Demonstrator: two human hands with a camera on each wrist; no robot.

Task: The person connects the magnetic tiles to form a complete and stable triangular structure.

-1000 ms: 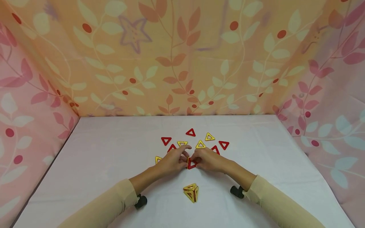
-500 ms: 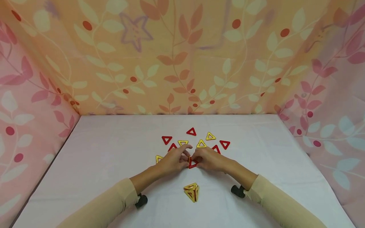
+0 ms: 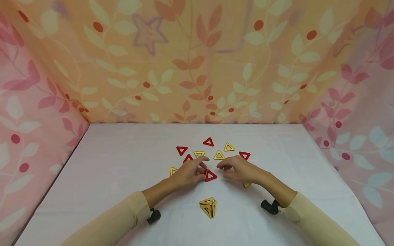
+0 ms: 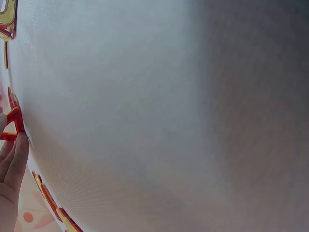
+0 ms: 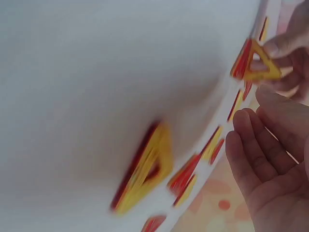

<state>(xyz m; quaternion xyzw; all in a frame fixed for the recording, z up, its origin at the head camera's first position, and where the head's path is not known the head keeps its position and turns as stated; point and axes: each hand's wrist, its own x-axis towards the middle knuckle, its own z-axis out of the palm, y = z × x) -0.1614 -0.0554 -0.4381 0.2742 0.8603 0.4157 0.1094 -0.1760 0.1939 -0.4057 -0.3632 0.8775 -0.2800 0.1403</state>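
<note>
Pinches a joined pair of triangular frames with the left hand [image 3: 190,173], between thumb and bent fingers, at the middle of the white table [image 3: 123,153]. Shows the red triangle [image 3: 214,176] of that pair toward the head camera, with the yellow triangle [image 5: 273,73] against it along one edge in the right wrist view. Cannot tell contact with the tabletop. Carries the right hand [image 3: 241,169] empty, with fingers loosely bent and parted from the thumb, just right of the red triangle and not touching it.

Bears on the tabletop, nearer the body, a small yellow pyramid [image 3: 209,208] of triangular frames, with some red showing at its holes. Bears also, around and beyond the hands, scattered loose red triangles [image 3: 186,148] and loose yellow triangles [image 3: 229,150], some partly hidden behind hands. Is bounded behind and on both sides by floral cloth [image 3: 197,92].
</note>
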